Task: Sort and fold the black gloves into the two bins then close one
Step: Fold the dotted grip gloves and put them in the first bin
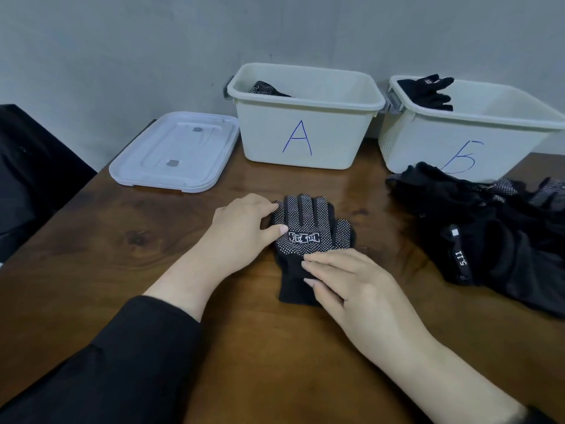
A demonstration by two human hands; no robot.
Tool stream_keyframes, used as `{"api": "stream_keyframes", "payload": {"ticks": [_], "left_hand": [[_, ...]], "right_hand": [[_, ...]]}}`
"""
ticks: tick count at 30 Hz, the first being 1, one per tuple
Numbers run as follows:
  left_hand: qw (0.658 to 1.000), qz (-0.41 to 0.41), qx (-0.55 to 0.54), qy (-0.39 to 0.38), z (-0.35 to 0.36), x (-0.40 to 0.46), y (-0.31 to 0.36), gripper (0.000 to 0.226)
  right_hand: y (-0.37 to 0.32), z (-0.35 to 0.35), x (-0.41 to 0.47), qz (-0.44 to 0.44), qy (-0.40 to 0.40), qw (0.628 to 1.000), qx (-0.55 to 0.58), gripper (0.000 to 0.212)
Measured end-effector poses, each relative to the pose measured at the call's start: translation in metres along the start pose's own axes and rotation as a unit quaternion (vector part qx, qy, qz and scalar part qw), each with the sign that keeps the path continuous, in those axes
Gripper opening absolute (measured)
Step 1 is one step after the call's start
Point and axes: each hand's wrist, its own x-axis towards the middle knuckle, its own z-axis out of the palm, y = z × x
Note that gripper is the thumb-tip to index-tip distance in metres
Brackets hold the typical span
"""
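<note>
The dotted glove lies flat on the table, palm side up, fingers pointing toward bin A. Nearest me, the right hand rests with straight fingers pressing its cuff; the left hand presses its far-left edge, thumb on the palm. Neither hand grips.

The knit looks soft and springy, so I'd guess a fold could pop open once the hands lift, or the glove could slide on the polished wood.

Right of the glove sits one pile of gloves, too tangled to count. Beyond: one lid, two bins, A and B, each showing at least one glove inside.
</note>
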Motion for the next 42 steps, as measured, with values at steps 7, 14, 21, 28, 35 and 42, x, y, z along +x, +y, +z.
{"api": "stream_keyframes", "payload": {"ticks": [7, 14, 21, 28, 35, 42], "left_hand": [[1.000, 0.018, 0.004, -0.023, 0.004, 0.001, -0.001, 0.055], [0.993, 0.100, -0.030, 0.046, 0.000, -0.009, 0.006, 0.035], [0.988, 0.151, -0.005, 0.036, -0.007, -0.017, 0.004, 0.028], [0.969, 0.202, -0.034, -0.140, -0.011, -0.030, 0.013, 0.038], [0.983, 0.097, -0.134, -0.085, -0.014, -0.027, 0.015, 0.036], [0.985, 0.034, -0.158, -0.061, -0.011, -0.023, 0.017, 0.036]], "right_hand": [[0.001, 0.000, -0.001, -0.012, -0.042, 0.998, 0.039, 0.041], [0.037, -0.021, -0.015, -0.015, -0.148, 0.987, 0.056, 0.050], [0.037, -0.014, -0.013, -0.041, -0.097, 0.994, 0.012, 0.027], [0.038, -0.018, 0.002, 0.108, -0.051, 0.985, 0.125, 0.023], [0.045, -0.015, 0.011, 0.133, -0.055, 0.972, 0.187, 0.026], [0.048, -0.008, 0.024, 0.184, -0.019, 0.954, 0.236, 0.021]]}}
